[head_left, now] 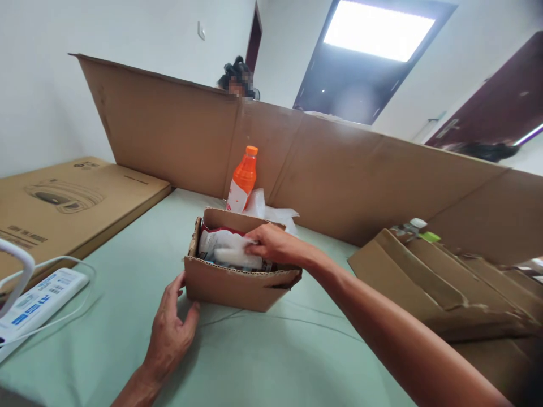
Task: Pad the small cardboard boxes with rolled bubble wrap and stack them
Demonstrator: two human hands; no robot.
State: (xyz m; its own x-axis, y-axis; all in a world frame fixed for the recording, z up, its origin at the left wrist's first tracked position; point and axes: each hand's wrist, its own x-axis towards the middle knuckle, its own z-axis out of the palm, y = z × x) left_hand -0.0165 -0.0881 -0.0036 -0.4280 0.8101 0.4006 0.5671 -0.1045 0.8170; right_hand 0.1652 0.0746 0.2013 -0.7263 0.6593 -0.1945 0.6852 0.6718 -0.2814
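Observation:
A small open cardboard box (229,285) sits on a pale green cloth-covered surface (263,362). My left hand (169,330) rests against the box's near left corner, fingers spread on the cardboard. My right hand (275,244) reaches over the box's top and grips a white packet (235,255) lying among other packets inside. A dark red packet edge shows at the box's far side.
An orange drink bottle (242,180) and crumpled white plastic (271,212) stand behind the box. A tall cardboard wall (339,175) runs across the back; a person's head shows above it. Flattened cartons (445,282) lie right, a printed carton (63,203) and white power strip (38,302) left.

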